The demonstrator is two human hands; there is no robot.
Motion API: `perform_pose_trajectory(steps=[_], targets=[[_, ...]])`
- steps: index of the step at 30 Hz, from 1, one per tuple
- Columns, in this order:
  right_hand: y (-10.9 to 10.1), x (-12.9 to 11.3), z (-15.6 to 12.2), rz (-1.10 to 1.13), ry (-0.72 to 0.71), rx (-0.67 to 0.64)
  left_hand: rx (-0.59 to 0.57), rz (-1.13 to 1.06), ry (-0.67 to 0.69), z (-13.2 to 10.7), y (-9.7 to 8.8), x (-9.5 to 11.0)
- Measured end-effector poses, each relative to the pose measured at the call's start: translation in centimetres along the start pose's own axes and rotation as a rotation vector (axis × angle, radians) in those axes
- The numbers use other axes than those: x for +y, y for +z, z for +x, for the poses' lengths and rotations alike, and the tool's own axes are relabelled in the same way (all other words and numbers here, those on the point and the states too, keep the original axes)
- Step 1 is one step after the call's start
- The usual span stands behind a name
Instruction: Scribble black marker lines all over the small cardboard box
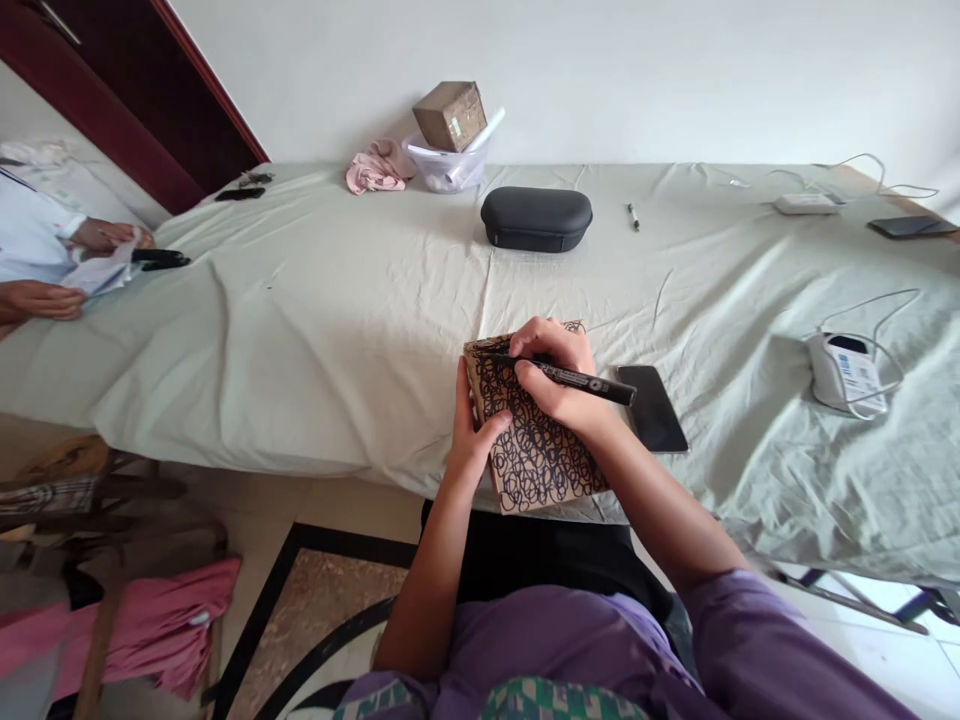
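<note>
Cardboard piece (534,440), brown and thickly covered with black scribbled loops, lies at the near table edge (225,440), straight at my six o'clock. My left hand (474,432) wraps its left rim, thumb on top, which I judge steadies it against the pen strokes. My right hand (559,375) pinches a black marker (574,378) in a writing grip, tip touching the card's upper left. A dark phone (651,405) lies just beside, at three o'clock. A black case (535,218) sits at twelve; another person's hands (75,265) work at nine o'clock.
</note>
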State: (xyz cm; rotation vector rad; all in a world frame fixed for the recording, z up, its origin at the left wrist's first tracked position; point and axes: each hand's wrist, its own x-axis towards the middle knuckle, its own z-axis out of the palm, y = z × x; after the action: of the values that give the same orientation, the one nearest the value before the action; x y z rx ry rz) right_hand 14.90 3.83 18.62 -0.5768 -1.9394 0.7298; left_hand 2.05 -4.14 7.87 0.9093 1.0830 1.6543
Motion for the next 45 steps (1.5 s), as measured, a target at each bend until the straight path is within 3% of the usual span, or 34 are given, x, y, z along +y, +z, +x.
perform_pose_trajectory(steps=[10,21,27,35,39,42,45], targets=[[0.6,0.0,-0.4,-0.189,-0.122,-0.055,-0.021,-0.004,0.023,-0.3,0.0,0.1],[-0.3,-0.1,-1.5,-0.280,0.129,0.478,-0.012,-0.025,-0.025,-0.9,0.2,0.8],[-0.6,0.2,-1.1,-0.174,0.165,0.580,0.051,-0.032,0.008,-0.7,0.6,0.2],[-0.9,0.4,-1.0,-0.199,0.167,0.581,0.037,-0.011,0.018,-0.7,0.5,0.2],[-2.7,1.7,-1.8,-0.183,0.147,0.688,0.032,-0.050,0.010,-0.8,0.5,0.4],[-5.5,3.8,-3.9,-0.182,0.231,0.799,0.125,-0.068,0.028,-0.7,0.0,0.5],[-8.5,6.2,-6.8,-0.126,0.421,0.709,0.227,-0.061,0.110,-0.2,-0.8,0.7]])
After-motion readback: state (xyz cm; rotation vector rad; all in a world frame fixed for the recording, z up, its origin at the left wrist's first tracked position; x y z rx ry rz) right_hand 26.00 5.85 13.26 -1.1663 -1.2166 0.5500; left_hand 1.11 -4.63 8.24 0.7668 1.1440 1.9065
